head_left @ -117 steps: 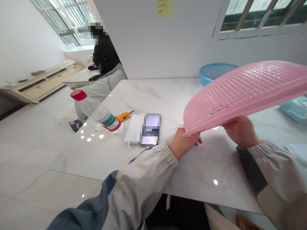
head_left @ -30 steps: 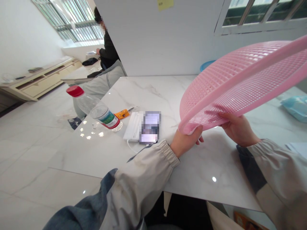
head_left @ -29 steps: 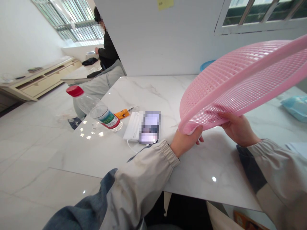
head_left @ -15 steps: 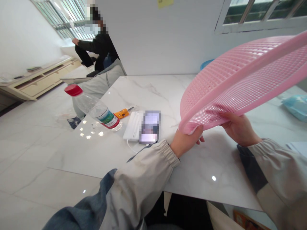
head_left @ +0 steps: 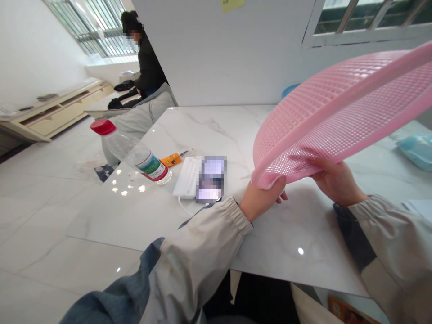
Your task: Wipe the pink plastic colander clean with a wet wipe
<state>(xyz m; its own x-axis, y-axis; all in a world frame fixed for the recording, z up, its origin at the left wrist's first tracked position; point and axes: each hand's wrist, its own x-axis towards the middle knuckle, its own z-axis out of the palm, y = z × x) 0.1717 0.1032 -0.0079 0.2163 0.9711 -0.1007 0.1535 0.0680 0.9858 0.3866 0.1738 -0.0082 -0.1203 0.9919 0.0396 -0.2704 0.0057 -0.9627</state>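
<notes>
A large pink plastic basket [head_left: 313, 108] with a mesh wall is tilted on its side above the right part of the table, its far end cut off by the picture's right edge. My left hand [head_left: 261, 198] grips the lower rim at the near end, thumb on the inside. Farther right along the same rim, my right hand [head_left: 335, 180] is closed on it, the thumb lying over the mesh. The fingers beneath the rim are mostly hidden. Left of my left hand lie a blurred phone [head_left: 211, 180] and a white box-shaped device [head_left: 185, 177] with a cable.
A clear plastic bottle [head_left: 148, 162] with a red cap stands on the marble-patterned table [head_left: 209, 126], near an orange packet [head_left: 171, 159]. A light-blue package [head_left: 416, 150] lies at the right. Behind the basket shows a blue rim [head_left: 290, 90]. Another person [head_left: 150, 65] is by a grey sofa [head_left: 148, 112].
The person in the background has gone from sitting leaned back to more upright, with head and arms lowered. My hands and the basket have stayed almost still.
</notes>
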